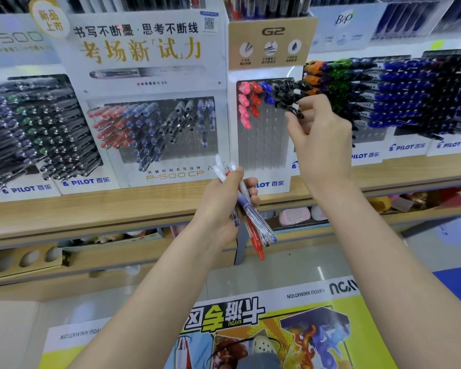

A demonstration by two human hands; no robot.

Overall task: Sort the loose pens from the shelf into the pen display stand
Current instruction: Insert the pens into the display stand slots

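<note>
Evidently light, stiff, slick-barrelled: left hand grips the bundle of loose pens in front of the shelf (ends fanning, may slip), right hand pinches a black pen at the G2 stand, black column; best held by the rubber grip.

Lower G2 stand: bare slots, open to reach from the front.
Upper G2 stand: pen rows stick out, filling the top slots.
Right of G2 stand: orange pens of the neighbouring rack jut toward its black column, crowding that edge.
Before G2 stand's right side: right grip, pinching a black pen, blocks it.
Below G2 stand: left grip with pen bundle hangs before the shelf.
</note>
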